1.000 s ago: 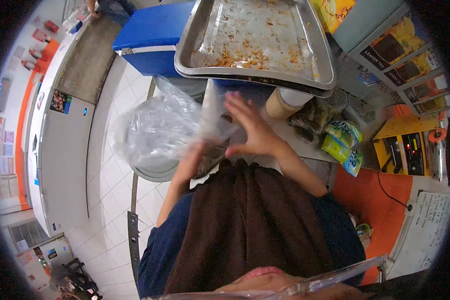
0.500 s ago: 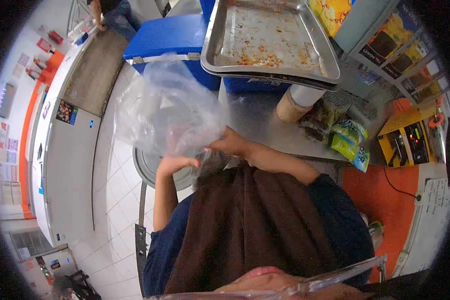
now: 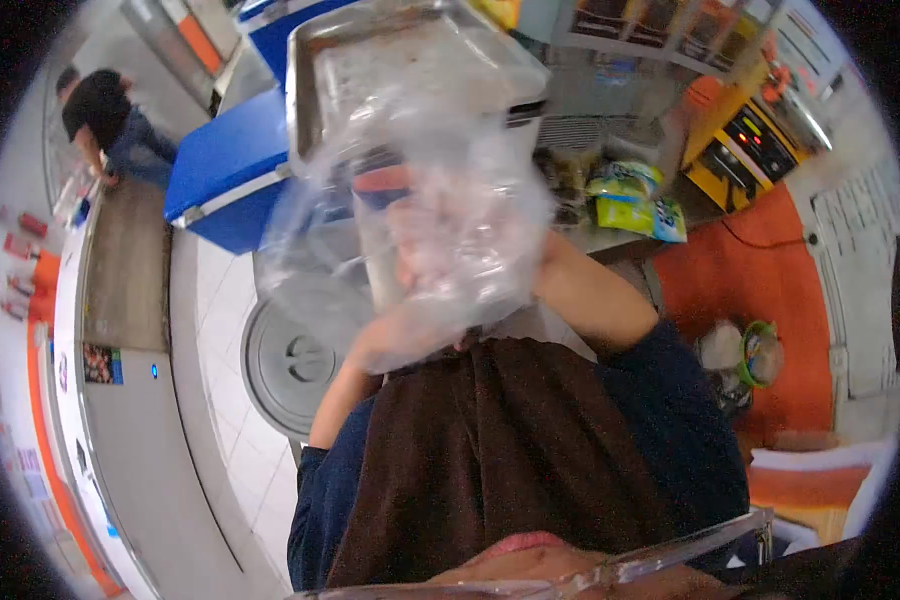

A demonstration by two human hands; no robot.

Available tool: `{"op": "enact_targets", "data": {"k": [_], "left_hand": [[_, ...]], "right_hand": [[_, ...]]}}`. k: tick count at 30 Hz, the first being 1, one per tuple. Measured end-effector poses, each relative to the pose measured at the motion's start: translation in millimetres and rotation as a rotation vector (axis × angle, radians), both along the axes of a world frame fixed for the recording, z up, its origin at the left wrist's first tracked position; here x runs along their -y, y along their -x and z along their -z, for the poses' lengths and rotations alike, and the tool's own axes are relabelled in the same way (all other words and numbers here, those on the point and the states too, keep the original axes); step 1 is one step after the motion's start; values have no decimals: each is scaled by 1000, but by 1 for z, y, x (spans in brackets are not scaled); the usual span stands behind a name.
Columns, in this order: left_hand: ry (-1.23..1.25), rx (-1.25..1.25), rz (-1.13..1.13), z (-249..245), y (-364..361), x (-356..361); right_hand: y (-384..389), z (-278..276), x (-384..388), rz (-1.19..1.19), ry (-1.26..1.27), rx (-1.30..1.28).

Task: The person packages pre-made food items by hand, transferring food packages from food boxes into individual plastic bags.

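A large clear plastic bag (image 3: 470, 290) is spread in front of my chest, blurred and shiny. My left hand (image 3: 385, 335) is at its lower left, the wrist bare and the fingers covered by the plastic, so their pose is hard to read. My right hand (image 3: 525, 250) grips the bag on its right side, mostly veiled by the film. Skin-toned shapes show through the middle of the bag. An orange-red patch also shows behind the plastic, too blurred to name.
A metal baking tray (image 3: 410, 40) stands ahead beside a blue cooler box (image 3: 225, 170). A grey round lid (image 3: 295, 365) lies below left. Green packets (image 3: 635, 200) and a yellow-black device (image 3: 745, 150) are at the right. Another person (image 3: 105, 120) stands far left.
My view has turned to the right. The bag has come nearer my body, its film now covering more of both hands. More of the grey lid shows.
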State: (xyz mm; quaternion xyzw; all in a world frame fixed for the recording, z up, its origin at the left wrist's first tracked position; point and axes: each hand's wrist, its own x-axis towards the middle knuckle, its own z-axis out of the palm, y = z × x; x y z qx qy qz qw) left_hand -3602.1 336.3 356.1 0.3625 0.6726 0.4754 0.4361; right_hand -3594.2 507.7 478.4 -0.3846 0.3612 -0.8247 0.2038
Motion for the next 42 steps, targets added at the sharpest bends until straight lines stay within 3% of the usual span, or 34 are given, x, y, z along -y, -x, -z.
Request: {"op": "enact_targets", "data": {"k": [1, 2, 4, 5, 7, 8, 10, 11, 12, 14, 15, 16, 17, 18, 20, 21, 22, 24, 26, 27, 28, 30, 31, 32, 34, 35, 36, 38, 39, 42], "left_hand": [[-248, -197, -48, -2, -5, -5], [-252, -209, -14, -7, -5, -11], [-144, 144, 81, -55, -15, -35], [-225, 99, 139, -54, -17, -46], [-238, 212, 183, -58, -29, -60], [-245, 335, 189, -59, -33, -68], [-362, 214, 393, -49, -36, -90], [-500, 193, 372, -55, -47, -100], [-640, 181, 346, -58, -58, -107], [-684, 293, 76, 5, -49, -112], [-751, 391, -75, -33, -83, -135], [-807, 489, -236, -70, -118, -154], [-795, 504, -208, -63, -123, -161], [-686, 400, -107, -49, -124, -162], [-479, 185, 99, -30, -128, -168], [-498, -136, 162, -45, -145, -178], [-517, -458, 219, -60, -165, -190], [-712, -765, 219, -51, -187, -216], [-587, -828, 177, -55, -210, -229], [-436, -350, 89, -55, -217, -245], [-438, -350, 99, -60, -221, -244], [79, -1126, 532, -88, -226, -239], [74, -1134, 535, -86, -228, -242], [61, -1060, 522, -83, -222, -234], [42, -905, 490, -77, -219, -232], [36, -825, 475, -74, -216, -227], [29, -745, 459, -69, -213, -215], [10, -587, 419, -62, -209, -210], [0, -507, 395, -60, -208, -212], [-31, -270, 323, -50, -203, -206]], "right_hand": [[-2, 10, -11, -36, 134, 23], [-3, 19, -22, -74, 268, 39], [-13, 22, -47, -154, 532, 56], [-26, 18, -64, -122, 530, 32], [-64, 2, -93, 340, 535, 278], [-74, 4, -106, 383, 542, 262], [-93, 24, -134, 661, 574, 547], [-101, 47, -144, 789, 467, 546], [-111, 78, -156, 588, 602, 501], [-143, 121, -159, 849, 511, 611], [-168, 123, -155, 889, 523, 604], [-194, 124, -149, 1063, 378, 665], [-214, 125, -148, 1226, 227, 729], [-233, 125, -155, 1254, 242, 738], [-271, 124, -168, 1412, -260, 253], [-284, 109, -170, 1574, -541, 63], [-294, 99, -174, 1595, -543, 74], [-307, 78, -178, 1758, -1131, -554], [-323, 50, -164, 1646, -1278, -558], [-323, 52, -155, 1647, -1134, -583], [-331, 51, -153, 1656, -1137, -581], [-344, 44, -152, 1411, -779, -72], [-350, 47, -155, 1294, -370, 21], [-355, 48, -161, 1298, -368, 17], [-361, 47, -180, 1530, -614, -143], [-359, 44, -189, 1654, -963, -425], [-358, 48, -188, 1654, -960, -422], [-353, 57, -189, 1291, -1079, -497], [-355, 54, -187, 1256, -1117, -391], [-352, 50, -181, 1268, -1141, -417]]}}
